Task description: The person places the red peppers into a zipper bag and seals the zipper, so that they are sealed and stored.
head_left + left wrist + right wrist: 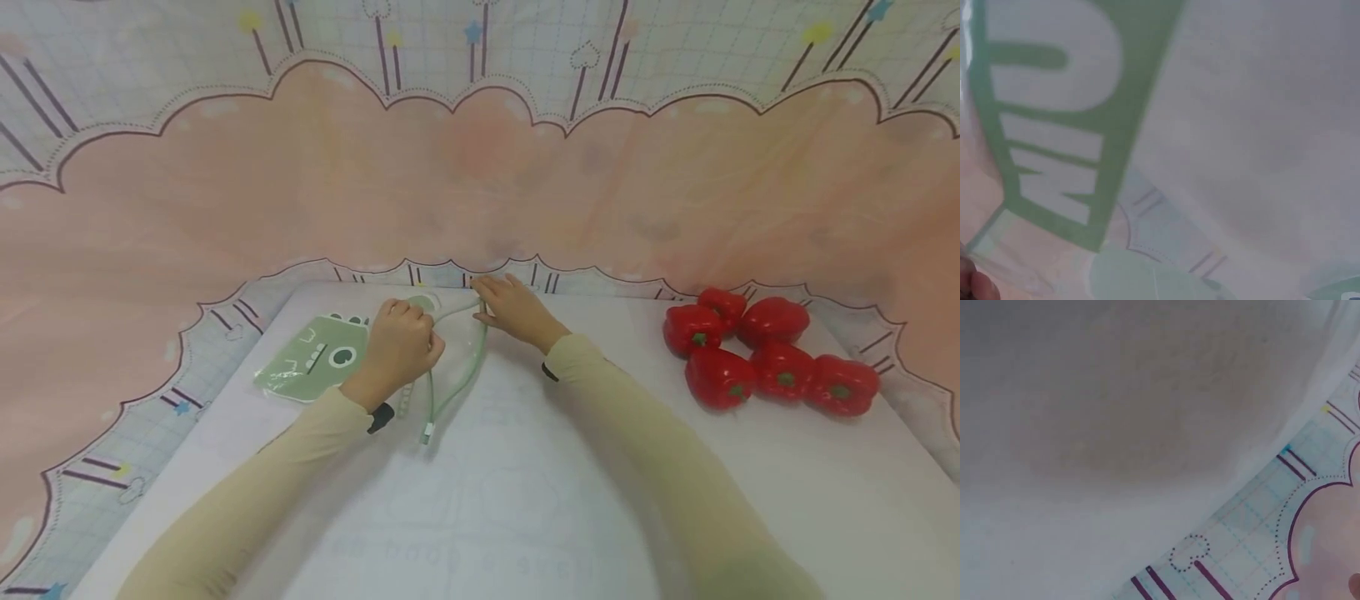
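My left hand [401, 342] is curled, gripping a clear plastic bag [405, 400] with green printing. Part of a green cable [468, 371] runs behind that fist; its white-tipped connector [427, 432] points down at the near side. At the cable's far bend, my right hand [521, 312] has its fingers fairly straight and touches it. Close up in the left wrist view, the bag's green print [1129, 119] with pale lettering fills the upper left, and fingertips [982, 284] show at the lower left corner. The right wrist view shows a sliver of finger [1354, 584] at the right edge.
A flat green packet [311, 358] with a cartoon eye lies left of my left hand. Several red peppers [772, 321] are grouped at the right on the white table [510, 500]. A patterned cloth [450, 183] rises behind the table.
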The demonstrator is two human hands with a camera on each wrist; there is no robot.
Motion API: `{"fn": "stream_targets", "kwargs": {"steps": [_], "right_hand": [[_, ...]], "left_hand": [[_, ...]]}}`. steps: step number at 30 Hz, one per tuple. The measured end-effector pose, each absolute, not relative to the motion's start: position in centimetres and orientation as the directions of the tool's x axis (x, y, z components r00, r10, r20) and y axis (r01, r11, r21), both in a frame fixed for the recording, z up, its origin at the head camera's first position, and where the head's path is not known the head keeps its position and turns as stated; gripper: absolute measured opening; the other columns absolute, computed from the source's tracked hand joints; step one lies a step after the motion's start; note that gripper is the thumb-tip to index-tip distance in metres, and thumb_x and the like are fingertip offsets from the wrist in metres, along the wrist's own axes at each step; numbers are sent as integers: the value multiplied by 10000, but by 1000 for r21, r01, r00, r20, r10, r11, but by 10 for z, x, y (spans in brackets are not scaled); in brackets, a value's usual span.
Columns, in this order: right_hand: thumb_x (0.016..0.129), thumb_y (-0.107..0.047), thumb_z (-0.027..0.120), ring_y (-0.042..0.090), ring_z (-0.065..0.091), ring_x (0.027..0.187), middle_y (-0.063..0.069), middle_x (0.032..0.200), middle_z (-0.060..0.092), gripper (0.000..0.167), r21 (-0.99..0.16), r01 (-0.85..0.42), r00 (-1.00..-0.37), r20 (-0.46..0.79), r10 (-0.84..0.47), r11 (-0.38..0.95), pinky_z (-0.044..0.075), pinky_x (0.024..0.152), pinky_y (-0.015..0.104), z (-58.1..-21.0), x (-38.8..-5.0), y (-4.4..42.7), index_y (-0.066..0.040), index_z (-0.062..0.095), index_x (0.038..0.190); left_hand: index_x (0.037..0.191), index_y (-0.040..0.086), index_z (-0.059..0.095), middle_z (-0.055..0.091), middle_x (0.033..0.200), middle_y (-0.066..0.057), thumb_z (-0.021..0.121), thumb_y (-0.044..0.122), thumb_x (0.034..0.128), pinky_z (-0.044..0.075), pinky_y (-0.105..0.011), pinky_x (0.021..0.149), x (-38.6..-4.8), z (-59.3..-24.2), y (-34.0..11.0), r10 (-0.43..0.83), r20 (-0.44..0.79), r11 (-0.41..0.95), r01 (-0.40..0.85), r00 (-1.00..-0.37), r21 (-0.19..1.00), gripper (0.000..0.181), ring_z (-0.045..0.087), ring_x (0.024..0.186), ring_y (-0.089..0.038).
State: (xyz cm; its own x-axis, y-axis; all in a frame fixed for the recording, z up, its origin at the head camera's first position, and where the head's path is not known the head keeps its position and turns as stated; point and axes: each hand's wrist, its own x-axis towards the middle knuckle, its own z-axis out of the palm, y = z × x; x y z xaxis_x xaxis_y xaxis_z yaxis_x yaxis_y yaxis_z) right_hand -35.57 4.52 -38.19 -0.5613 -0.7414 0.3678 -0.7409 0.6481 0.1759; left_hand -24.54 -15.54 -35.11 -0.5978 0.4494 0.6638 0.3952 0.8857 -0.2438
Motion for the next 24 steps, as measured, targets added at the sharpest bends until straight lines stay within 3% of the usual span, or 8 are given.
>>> {"fn": "stream_targets", "kwargs": {"steps": [4, 10, 15, 18, 21, 24], "right_hand": [[900, -408, 570, 291, 478, 1293, 164, 1380, 504, 623, 303, -746, -451, 425, -785, 593, 379, 1064, 487, -380, -351, 53, -13, 439, 1363], [849, -345, 659, 269, 504, 1261, 150, 1350, 530, 581, 440, -775, -214, 492, -844, 453, 411, 1043, 451, -373, -330, 64, -17, 500, 1301], [858, -263, 656, 225, 563, 1203, 104, 1277, 604, 448, 491, -826, -49, 425, -904, 276, 415, 1046, 411, -371, -308, 65, -47, 565, 1240], [897, -217, 602, 187, 581, 1186, 66, 1249, 629, 354, 535, -825, -22, 294, -955, 183, 403, 1063, 382, -371, -298, 62, -82, 582, 1223], [913, -140, 562, 166, 583, 1174, 35, 1235, 634, 318, 561, -817, -48, 166, -985, 134, 391, 1075, 365, -374, -294, 59, -110, 581, 1228], [886, -71, 573, 153, 610, 1103, 7, 1157, 662, 314, 555, -823, -60, 130, -990, 123, 425, 1041, 356, -379, -295, 58, -133, 607, 1192]], "left_hand": [[519, 47, 548, 571, 549, -82, 575, 135, 717, 460, -415, 735, -244, -348, -151, 437, 655, 893, 387, -616, -232, 218, 567, 618, -294], [536, 32, 565, 588, 565, -94, 599, 142, 720, 473, -423, 733, -244, -341, -149, 403, 637, 911, 357, -657, -207, 217, 588, 636, -305], [584, 25, 599, 617, 597, -105, 580, 147, 745, 483, -423, 743, -247, -339, -152, 387, 619, 920, 330, -684, -211, 203, 612, 655, -306], [623, 23, 613, 631, 629, -110, 577, 143, 762, 487, -422, 751, -247, -338, -153, 382, 615, 923, 318, -690, -218, 187, 620, 671, -303], [649, 20, 612, 639, 660, -118, 577, 134, 775, 488, -429, 767, -247, -338, -154, 385, 616, 921, 326, -687, -212, 173, 622, 690, -307], [668, 19, 600, 638, 671, -124, 581, 128, 781, 488, -434, 779, -246, -338, -154, 394, 620, 917, 341, -679, -209, 158, 623, 694, -315]]}}
